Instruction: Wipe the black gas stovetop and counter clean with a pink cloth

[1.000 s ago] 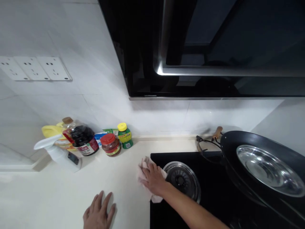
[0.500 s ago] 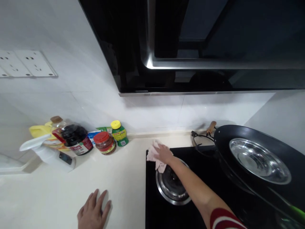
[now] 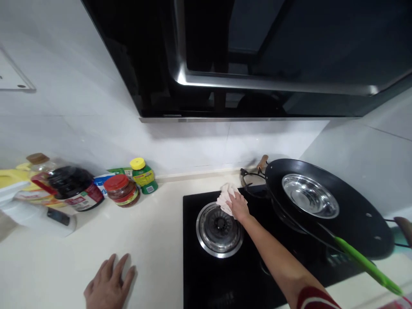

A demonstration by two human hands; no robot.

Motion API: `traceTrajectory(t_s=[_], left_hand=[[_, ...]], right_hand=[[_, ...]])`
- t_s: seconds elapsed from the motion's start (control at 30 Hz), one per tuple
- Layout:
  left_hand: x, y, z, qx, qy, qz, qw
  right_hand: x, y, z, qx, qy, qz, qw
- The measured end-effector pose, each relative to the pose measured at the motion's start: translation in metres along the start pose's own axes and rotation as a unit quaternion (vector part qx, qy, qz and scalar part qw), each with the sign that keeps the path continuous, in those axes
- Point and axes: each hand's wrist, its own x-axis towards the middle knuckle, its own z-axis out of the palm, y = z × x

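Under my right hand (image 3: 238,207) a pale pink cloth (image 3: 227,198) is bunched and pressed on the back of the black glass cooktop (image 3: 206,279). The fingers curl over the cloth, just behind and right of a round metal burner (image 3: 220,229). My left hand (image 3: 108,283) lies on the white countertop (image 3: 157,257), left of the cooktop, palm down with its fingers spread and nothing in it.
A black wok (image 3: 350,214) holding a shiny metal plate (image 3: 310,195) and a green-handled utensil (image 3: 367,262) stands at right. Along the wall are a green bottle (image 3: 144,177), a red-lidded jar (image 3: 122,191), a dark-liquid jug (image 3: 75,189) and a spray bottle (image 3: 35,216). A range hood (image 3: 225,98) hangs overhead.
My right hand has slid the cloth rightward along the back of the cooktop, uncovering the burner. The view has turned right, showing more of the wok. My left hand stays on the countertop.
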Motion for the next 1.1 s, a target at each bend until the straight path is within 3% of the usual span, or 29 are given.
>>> traceTrajectory(t_s=[0.23, 0.53, 0.83, 1.1], left_hand=[[0.001, 0.001, 0.002, 0.019, 0.0, 0.015, 1.0], [0.002, 0.005, -0.001, 0.02, -0.014, 0.005, 1.0], [0.001, 0.014, -0.011, 0.013, -0.03, -0.007, 0.999], [-0.001, 0.019, -0.019, 0.004, -0.04, -0.017, 0.999]], right_hand=[[-0.061, 0.011, 0.005, -0.014, 0.0, 0.068, 0.998], [-0.141, 0.006, 0.025, -0.028, 0.061, 0.069, 0.995], [-0.221, -0.043, 0.072, 0.051, 0.117, -0.066, 0.99], [-0.217, -0.085, 0.058, 0.138, 0.035, -0.19, 0.971]])
